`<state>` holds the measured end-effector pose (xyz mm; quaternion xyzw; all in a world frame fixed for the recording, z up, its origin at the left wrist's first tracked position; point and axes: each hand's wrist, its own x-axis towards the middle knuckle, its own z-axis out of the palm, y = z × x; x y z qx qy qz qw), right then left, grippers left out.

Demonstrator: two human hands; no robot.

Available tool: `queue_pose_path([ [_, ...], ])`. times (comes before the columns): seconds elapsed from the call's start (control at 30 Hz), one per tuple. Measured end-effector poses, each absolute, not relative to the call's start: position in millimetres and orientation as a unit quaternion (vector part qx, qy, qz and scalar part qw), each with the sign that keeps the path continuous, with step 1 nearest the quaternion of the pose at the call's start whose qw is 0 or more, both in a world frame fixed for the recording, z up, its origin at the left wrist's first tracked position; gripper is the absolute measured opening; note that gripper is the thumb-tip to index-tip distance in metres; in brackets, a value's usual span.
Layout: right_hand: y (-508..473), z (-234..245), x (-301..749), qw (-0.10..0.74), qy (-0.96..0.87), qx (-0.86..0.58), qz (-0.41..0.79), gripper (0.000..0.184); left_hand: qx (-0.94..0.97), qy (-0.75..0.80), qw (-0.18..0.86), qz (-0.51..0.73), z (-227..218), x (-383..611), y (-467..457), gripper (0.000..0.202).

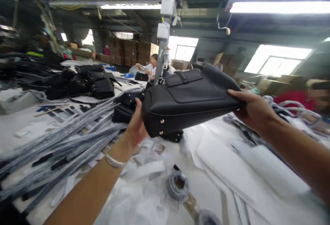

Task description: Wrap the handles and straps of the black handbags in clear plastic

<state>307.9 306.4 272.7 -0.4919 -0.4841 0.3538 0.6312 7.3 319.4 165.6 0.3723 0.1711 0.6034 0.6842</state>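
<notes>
The left hand (pixel 137 124) and right hand (pixel 249 106) are grasping the bag (pixel 197 98) by opposite ends above the desk (pixel 210 183), short of its far edge; this handling step is seemingly calling for balanced support next.
</notes>
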Motion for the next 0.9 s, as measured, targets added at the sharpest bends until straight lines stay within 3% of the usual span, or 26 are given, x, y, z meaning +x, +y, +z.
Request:
queue_pose_path([
  [0.17,166,249,315,0.596,-0.576,-0.443,0.341,0.031,0.436,0.198,0.643,0.598,181,14,221,0.063],
  [0.3,54,183,314,0.562,-0.574,-0.492,0.335,0.047,0.492,0.237,0.630,0.552,153,6,137,0.068],
  [0.4,-6,118,311,0.546,-0.548,-0.539,0.333,0.053,0.590,0.299,0.534,0.526,126,1,86,0.075],
  [0.5,-34,64,308,0.555,-0.524,-0.584,0.276,0.052,0.665,0.333,0.453,0.491,99,3,53,0.073],
  [0.77,-53,-16,295,0.561,-0.475,-0.659,0.161,0.046,0.711,0.324,0.424,0.457,35,8,37,0.083],
  [0.9,-60,-52,290,0.586,-0.458,-0.652,0.149,0.059,0.662,0.400,0.421,0.474,6,6,41,0.093],
])
